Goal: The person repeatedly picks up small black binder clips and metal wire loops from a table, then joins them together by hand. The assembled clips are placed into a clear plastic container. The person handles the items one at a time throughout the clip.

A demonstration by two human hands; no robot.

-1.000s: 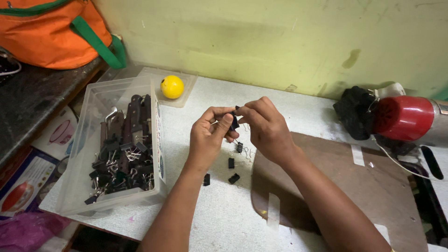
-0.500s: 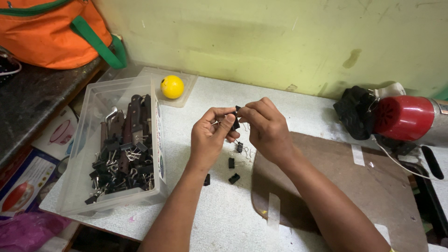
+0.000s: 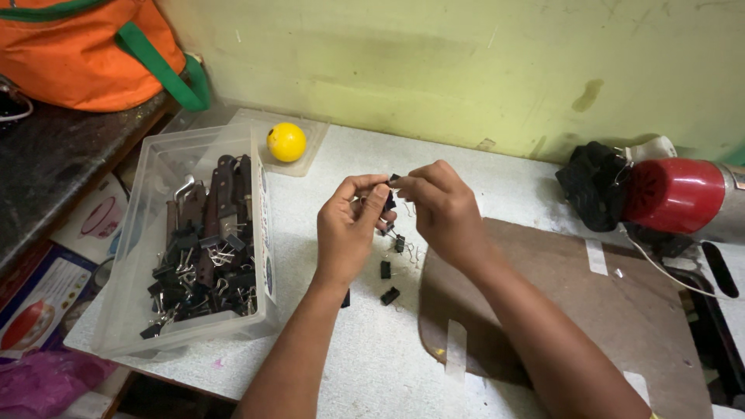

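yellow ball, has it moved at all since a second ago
No. The yellow ball sits in the same spot on the clear lid, just beyond the far corner of the plastic bin, as in both earlier pictures.

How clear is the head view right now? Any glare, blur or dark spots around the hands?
Head view: even, soft light with no glare; left hand and right hand are fairly sharp, but the small black clip between them is too small to read in detail; faint shadows fall under the clear plastic bin; the frame's left edge is dim.

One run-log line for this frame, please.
left hand + right hand: pinch binder clip | loose clips on table | bin left
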